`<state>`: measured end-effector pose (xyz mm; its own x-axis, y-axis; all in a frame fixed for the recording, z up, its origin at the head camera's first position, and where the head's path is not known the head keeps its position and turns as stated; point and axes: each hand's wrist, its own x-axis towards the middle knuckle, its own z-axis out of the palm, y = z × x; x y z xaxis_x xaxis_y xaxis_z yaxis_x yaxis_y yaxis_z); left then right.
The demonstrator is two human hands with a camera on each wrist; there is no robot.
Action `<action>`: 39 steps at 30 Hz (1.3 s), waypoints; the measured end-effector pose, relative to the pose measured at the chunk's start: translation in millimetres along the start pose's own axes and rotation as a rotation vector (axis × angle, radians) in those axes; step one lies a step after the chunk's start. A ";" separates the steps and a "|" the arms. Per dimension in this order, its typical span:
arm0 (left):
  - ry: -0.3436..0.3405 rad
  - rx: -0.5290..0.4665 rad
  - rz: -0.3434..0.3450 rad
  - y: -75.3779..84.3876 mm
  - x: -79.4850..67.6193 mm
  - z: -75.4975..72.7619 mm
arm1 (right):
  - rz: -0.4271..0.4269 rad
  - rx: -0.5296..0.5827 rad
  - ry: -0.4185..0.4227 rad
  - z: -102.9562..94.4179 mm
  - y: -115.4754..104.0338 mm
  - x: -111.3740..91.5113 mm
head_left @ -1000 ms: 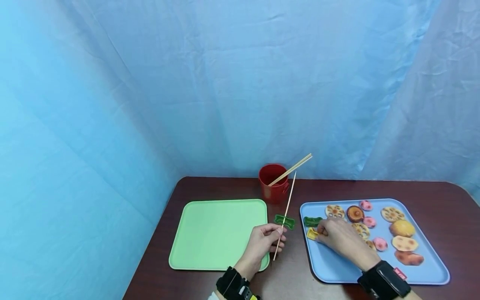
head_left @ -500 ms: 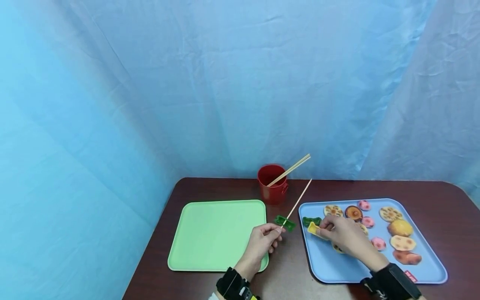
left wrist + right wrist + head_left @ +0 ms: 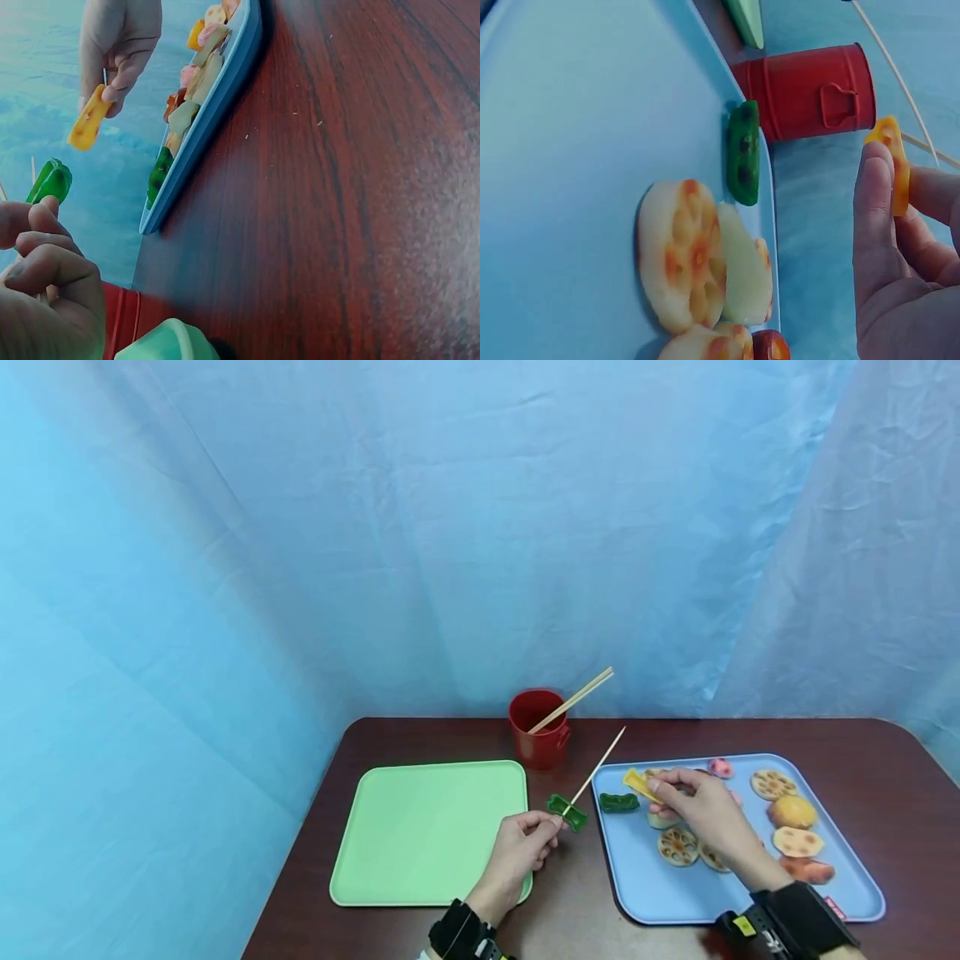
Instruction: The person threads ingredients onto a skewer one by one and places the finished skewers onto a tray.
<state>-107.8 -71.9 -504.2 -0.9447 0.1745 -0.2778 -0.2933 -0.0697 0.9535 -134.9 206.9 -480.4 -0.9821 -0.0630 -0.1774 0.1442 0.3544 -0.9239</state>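
In the head view my left hand (image 3: pixel 521 847) grips a thin wooden skewer (image 3: pixel 606 758) that slants up to the right. A toy green pepper piece (image 3: pixel 566 812) is threaded on it, right at the fingertips. My right hand (image 3: pixel 701 810) pinches a yellow pepper piece (image 3: pixel 637 782) between thumb and fingers, above the blue tray's left side. The right wrist view shows the yellow piece (image 3: pixel 900 180) upright in the pinch, clear of the tray. Another green pepper piece (image 3: pixel 619 803) lies on the blue tray (image 3: pixel 675 897), near its left edge.
More toy food is on the blue tray, including a lotus root slice (image 3: pixel 678 846), a yellow lump (image 3: pixel 793 811) and a brownish piece (image 3: pixel 808 870). A green tray (image 3: pixel 420 835) lies at left. Behind stands a red cup (image 3: pixel 538 745) with loose skewers (image 3: pixel 573 700) leaning in it.
My right hand has lifted the yellow pepper piece off the blue tray and carried it up and slightly right. The skewer in my left hand has tilted further to the right.
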 end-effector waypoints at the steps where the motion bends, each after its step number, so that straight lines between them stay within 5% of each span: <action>1: 0.000 -0.004 0.000 -0.3 -0.3 -0.1 | 0.012 0.002 0.008 -0.1 -1.0 0.4; 11: -0.011 -0.007 -0.020 -0.9 -1.1 0.6 | -0.037 0.170 0.088 -6.6 -7.7 4.6; 39: -0.025 0.015 -0.041 -1.8 -5.0 4.4 | -0.127 0.175 0.211 -7.7 -29.0 14.2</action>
<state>-101.8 -68.3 -504.0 -0.9278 0.2011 -0.3143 -0.3298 -0.0477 0.9429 -153.9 202.9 -453.5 -0.9945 0.1047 0.0008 0.0191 0.1889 -0.9818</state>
